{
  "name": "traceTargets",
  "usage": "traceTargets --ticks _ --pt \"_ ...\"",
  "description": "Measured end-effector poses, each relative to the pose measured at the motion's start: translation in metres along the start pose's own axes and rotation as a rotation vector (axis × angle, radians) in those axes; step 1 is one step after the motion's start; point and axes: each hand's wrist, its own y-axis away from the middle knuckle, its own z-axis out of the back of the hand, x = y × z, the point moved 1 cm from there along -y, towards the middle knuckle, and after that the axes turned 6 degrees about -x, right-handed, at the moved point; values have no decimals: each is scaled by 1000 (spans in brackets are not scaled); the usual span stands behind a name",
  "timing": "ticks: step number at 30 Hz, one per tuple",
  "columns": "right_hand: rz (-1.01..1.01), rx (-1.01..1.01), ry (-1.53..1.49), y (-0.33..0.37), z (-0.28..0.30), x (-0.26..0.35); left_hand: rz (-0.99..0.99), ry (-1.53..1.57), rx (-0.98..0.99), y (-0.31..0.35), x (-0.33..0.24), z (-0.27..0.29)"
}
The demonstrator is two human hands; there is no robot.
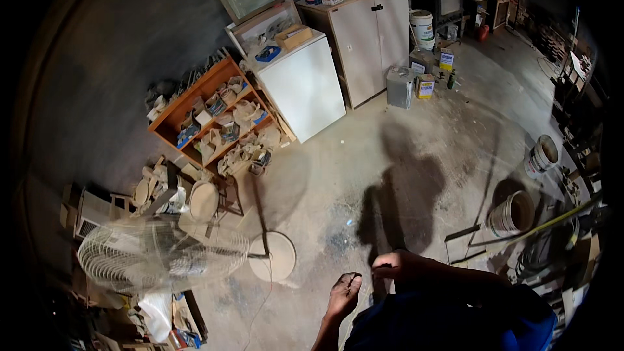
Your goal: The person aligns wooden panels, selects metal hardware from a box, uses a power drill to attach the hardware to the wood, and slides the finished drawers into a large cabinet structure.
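Observation:
My left hand (344, 294) is raised low in the view, its fingers curled together in a pinch. A small dark patch shows at its fingertips, too small to name. Just to the right, my right hand (394, 265) is closed as well, with its thumb against the fingers. Whatever it holds, if anything, is hidden. The two hands are close together but apart, in front of my dark blue clothing (442, 318). Beneath them lies the concrete floor (331, 169), with my shadow across it.
A pedestal fan (162, 253) stands at left on its round base (283, 257), a cord trailing on the floor. Beyond are an orange shelf (188, 114) of bags, a white cabinet (302, 91) and a taller cabinet (364, 45). Buckets (513, 214) and a yellow hose (552, 221) lie at right.

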Motion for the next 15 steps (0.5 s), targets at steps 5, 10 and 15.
traceTargets --ticks 5,10,15 --pt "-71 -121 140 -107 124 -53 -38 -274 104 -167 11 -13" --pt "88 -64 194 -243 266 -22 -297 -414 27 -309 -7 -25" --pt "303 -116 205 -371 378 41 -68 -338 80 -433 -12 -10"
